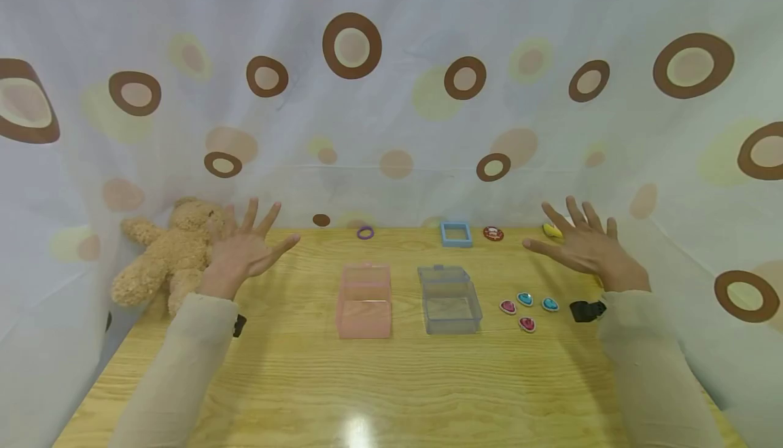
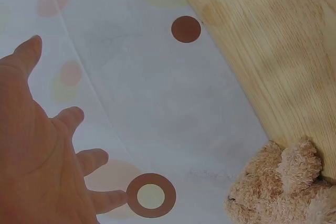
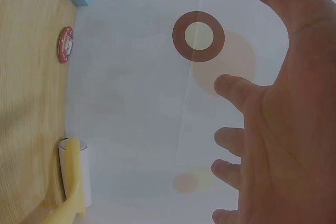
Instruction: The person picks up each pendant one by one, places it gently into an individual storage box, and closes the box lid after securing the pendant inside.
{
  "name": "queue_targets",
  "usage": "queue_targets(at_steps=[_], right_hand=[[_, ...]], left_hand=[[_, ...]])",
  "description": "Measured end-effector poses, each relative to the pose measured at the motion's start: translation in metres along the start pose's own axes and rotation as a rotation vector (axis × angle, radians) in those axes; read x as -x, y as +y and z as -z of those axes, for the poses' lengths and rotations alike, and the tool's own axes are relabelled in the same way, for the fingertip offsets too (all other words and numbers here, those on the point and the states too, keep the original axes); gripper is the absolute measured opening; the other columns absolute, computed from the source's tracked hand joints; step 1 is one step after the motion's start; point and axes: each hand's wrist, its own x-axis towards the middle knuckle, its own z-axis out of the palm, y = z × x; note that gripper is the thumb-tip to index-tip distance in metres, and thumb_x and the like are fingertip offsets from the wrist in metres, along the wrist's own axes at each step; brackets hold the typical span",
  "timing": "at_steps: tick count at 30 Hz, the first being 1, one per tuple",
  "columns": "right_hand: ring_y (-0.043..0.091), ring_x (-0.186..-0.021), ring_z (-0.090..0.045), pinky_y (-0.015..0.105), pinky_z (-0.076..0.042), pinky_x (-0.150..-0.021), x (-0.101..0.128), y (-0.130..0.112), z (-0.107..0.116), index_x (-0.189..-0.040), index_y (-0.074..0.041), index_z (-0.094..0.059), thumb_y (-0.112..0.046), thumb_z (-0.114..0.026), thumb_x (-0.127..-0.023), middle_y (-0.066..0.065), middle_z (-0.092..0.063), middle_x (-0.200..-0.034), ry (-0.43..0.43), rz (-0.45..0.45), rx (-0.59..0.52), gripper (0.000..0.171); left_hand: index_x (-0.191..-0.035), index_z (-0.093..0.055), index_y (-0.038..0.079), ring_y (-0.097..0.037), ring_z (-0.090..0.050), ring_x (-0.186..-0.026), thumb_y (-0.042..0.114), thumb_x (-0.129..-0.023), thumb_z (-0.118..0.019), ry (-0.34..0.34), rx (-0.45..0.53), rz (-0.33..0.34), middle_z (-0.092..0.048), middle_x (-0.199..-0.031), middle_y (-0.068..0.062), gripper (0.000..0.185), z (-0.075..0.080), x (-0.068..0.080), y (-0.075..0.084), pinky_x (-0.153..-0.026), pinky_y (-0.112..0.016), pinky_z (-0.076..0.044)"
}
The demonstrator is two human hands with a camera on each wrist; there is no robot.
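We see the left hand spread, grip empty, tan fuzzy teddy bear just beside; right hand spread, yellow clip beside.

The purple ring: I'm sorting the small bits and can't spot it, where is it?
In the head view the purple ring lies at the table's far edge by the curtain, left of the blue frame and behind the pink box.

My sleeves are beige. The surface is pale yellow wood grain. One box is clear pink, the other box smoky blue-grey. The bear is tan; the curtain white with brown rings and peach, yellow dots.
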Motion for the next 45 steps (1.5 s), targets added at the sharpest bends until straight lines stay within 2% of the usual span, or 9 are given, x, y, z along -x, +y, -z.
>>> queue_targets(at_steps=[7, 12, 16, 20, 24, 28, 34, 40, 45], right_hand=[[0.059, -0.147, 0.011, 0.083, 0.004, -0.106, 0.0, 0.003, 0.0, -0.161, -0.026, 0.006, -0.078, -0.039, -0.091, 0.029, 0.015, -0.162, -0.002, 0.01, -0.006, 0.099], [0.062, -0.146, 0.001, 0.081, -0.001, -0.108, -0.002, 0.006, -0.001, -0.162, -0.023, 0.002, -0.076, -0.042, -0.092, 0.033, 0.008, -0.162, 0.008, 0.027, -0.008, 0.098], [0.063, -0.144, -0.006, 0.08, -0.008, -0.11, -0.003, 0.009, -0.002, -0.162, -0.018, -0.002, -0.074, -0.044, -0.093, 0.035, 0.0, -0.162, 0.006, 0.043, -0.002, 0.099], [0.064, -0.142, -0.013, 0.08, -0.018, -0.108, -0.004, 0.01, -0.004, -0.162, -0.015, -0.004, -0.072, -0.047, -0.093, 0.037, -0.007, -0.16, 0.0, 0.057, -0.018, 0.099], [0.061, -0.141, -0.022, 0.078, -0.028, -0.105, -0.004, 0.011, -0.005, -0.162, -0.012, -0.007, -0.069, -0.049, -0.094, 0.036, -0.016, -0.16, -0.008, 0.083, -0.064, 0.099], [0.059, -0.136, -0.034, 0.074, -0.035, -0.103, -0.002, 0.011, -0.006, -0.161, -0.008, -0.011, -0.065, -0.05, -0.096, 0.035, -0.024, -0.158, -0.01, 0.107, -0.093, 0.095], [0.058, -0.13, -0.045, 0.071, -0.041, -0.1, 0.0, 0.012, -0.01, -0.159, -0.006, -0.018, -0.059, -0.05, -0.099, 0.037, -0.034, -0.152, -0.018, 0.135, -0.138, 0.087], [0.057, -0.127, -0.049, 0.069, -0.043, -0.099, 0.001, 0.012, -0.01, -0.158, -0.003, -0.02, -0.054, -0.052, -0.1, 0.038, -0.039, -0.149, -0.045, 0.149, -0.185, 0.083], [0.055, -0.127, -0.051, 0.067, -0.045, -0.097, 0.001, 0.012, -0.011, -0.157, -0.003, -0.023, -0.053, -0.051, -0.101, 0.037, -0.04, -0.148, -0.042, 0.157, -0.199, 0.08]], left_hand=[[-0.162, 0.0, 0.03, -0.057, 0.011, -0.148, 0.083, -0.091, -0.021, -0.021, 0.022, -0.009, 0.007, -0.168, -0.019, 0.091, 0.0, -0.001, 0.001, -0.11, -0.081, 0.008], [-0.162, -0.001, 0.029, -0.057, 0.005, -0.149, 0.084, -0.091, -0.021, -0.046, 0.04, -0.008, 0.002, -0.168, -0.02, 0.092, 0.0, -0.001, 0.001, -0.112, -0.079, 0.008], [-0.162, -0.003, 0.025, -0.056, -0.004, -0.149, 0.081, -0.093, -0.023, -0.067, 0.062, -0.021, -0.005, -0.167, -0.022, 0.092, 0.001, -0.001, 0.003, -0.113, -0.078, -0.001], [-0.162, -0.01, 0.022, -0.053, -0.017, -0.149, 0.081, -0.093, -0.023, -0.054, 0.072, -0.035, -0.015, -0.166, -0.023, 0.092, 0.002, -0.001, 0.005, -0.115, -0.076, -0.011], [-0.162, -0.013, 0.021, -0.05, -0.021, -0.149, 0.081, -0.093, -0.022, -0.054, 0.097, -0.038, -0.019, -0.165, -0.023, 0.092, 0.001, -0.001, 0.007, -0.113, -0.076, -0.017], [-0.161, -0.017, 0.02, -0.052, -0.023, -0.147, 0.08, -0.093, -0.024, -0.064, 0.155, -0.039, -0.021, -0.164, -0.023, 0.092, 0.0, -0.001, 0.007, -0.11, -0.078, -0.021], [-0.16, -0.024, 0.017, -0.052, -0.028, -0.145, 0.074, -0.096, -0.037, -0.09, 0.271, -0.056, -0.024, -0.163, -0.024, 0.087, -0.001, 0.002, 0.009, -0.11, -0.073, -0.028], [-0.157, -0.033, 0.015, -0.048, -0.038, -0.141, 0.061, -0.098, -0.049, -0.097, 0.354, -0.1, -0.036, -0.158, -0.023, 0.076, -0.003, 0.0, 0.009, -0.108, -0.068, -0.036], [-0.156, -0.035, 0.015, -0.044, -0.046, -0.137, 0.056, -0.099, -0.052, -0.103, 0.43, -0.132, -0.041, -0.156, -0.021, 0.072, -0.007, -0.002, 0.01, -0.105, -0.063, -0.043]])
